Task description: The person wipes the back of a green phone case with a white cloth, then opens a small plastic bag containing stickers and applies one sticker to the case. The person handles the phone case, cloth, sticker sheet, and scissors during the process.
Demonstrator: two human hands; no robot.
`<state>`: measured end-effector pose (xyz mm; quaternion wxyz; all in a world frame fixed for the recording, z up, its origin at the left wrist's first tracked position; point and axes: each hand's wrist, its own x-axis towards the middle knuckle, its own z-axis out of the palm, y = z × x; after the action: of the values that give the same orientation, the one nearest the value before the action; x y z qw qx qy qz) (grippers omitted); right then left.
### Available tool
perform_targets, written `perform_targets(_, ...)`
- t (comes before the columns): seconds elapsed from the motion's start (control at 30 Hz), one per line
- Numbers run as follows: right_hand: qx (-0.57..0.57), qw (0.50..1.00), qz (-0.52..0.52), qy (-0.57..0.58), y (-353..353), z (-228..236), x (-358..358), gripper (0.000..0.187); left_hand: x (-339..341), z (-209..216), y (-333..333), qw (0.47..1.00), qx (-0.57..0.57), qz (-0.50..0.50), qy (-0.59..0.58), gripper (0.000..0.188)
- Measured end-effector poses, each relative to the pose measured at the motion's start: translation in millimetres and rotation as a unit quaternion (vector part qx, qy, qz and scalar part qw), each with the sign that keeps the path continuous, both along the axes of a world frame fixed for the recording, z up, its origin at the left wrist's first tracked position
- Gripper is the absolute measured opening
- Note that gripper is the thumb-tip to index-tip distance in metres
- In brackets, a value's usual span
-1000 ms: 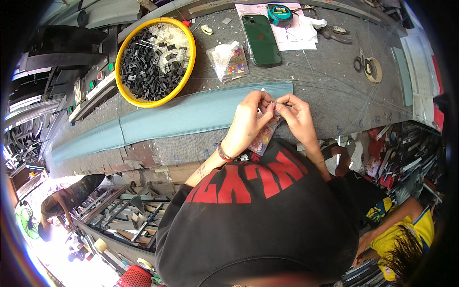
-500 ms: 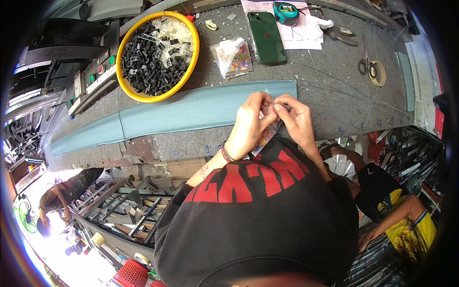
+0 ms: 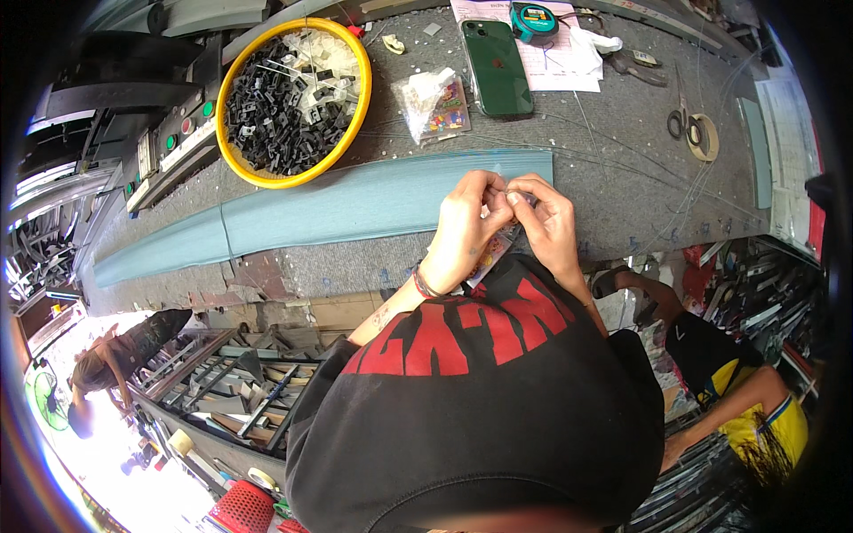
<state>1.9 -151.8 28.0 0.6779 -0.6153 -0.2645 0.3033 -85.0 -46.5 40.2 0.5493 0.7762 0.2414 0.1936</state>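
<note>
My left hand [image 3: 466, 218] and my right hand [image 3: 549, 222] meet fingertip to fingertip over the near edge of the pale blue slat stack [image 3: 355, 206]. Both pinch the top of a small clear plastic packet [image 3: 491, 258] with colourful contents or print, which hangs between my palms and against my black top. My fingers cover most of it, so what the fingertips do with its edge is hidden. A similar clear packet [image 3: 435, 108] with coloured bits lies beyond the stack, next to a dark green phone [image 3: 498, 69].
A yellow-rimmed basket [image 3: 233, 160] of black and whitish plastic clips stands at the far left. Farther right are a teal tape measure [image 3: 533, 24], pliers [image 3: 635, 67], scissors [image 3: 680, 120] and a tape roll [image 3: 705, 138]. Co-workers are at the lower left and right [image 3: 755, 400].
My hands stay in nearly the same place, still pinching the packet, with only slight finger movement. The co-worker on the right has shifted a little.
</note>
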Motion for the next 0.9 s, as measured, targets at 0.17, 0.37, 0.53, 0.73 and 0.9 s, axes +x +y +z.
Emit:
perform_targets(0.17, -0.015, 1.0, 0.005, -0.027, -2.4, -4.1, 0.1, 0.011, 2.3, -2.9, -0.5, 0.999, 0.012, 0.031, 0.013, 0.013)
perform_targets(0.37, 0.004, 1.0, -0.008, 0.021, -3.0, -11.5, 0.6, 0.01, -2.4, -3.2, 1.1, 0.999, -0.002, 0.033, -0.018, 0.013)
perform_targets(0.53, -0.013, 0.999, -0.002, 0.051, -3.9, -7.0, 3.0, 0.009, -5.5, -4.8, -0.4, 0.997, -0.074, 0.018, -0.01, 0.019)
perform_targets(0.73, -0.114, 0.986, 0.105, 0.069, -17.2, 2.7, 28.0, 0.009, -3.7, -9.1, -1.5, 0.999, -0.031, -0.025, -0.002, 0.021)
perform_targets(0.9, -0.099, 0.975, 0.167, 0.109, -18.3, 3.0, 41.0, 0.009, -5.7, -7.5, -4.7, 0.999, -0.007, -0.03, -0.009, 0.018)
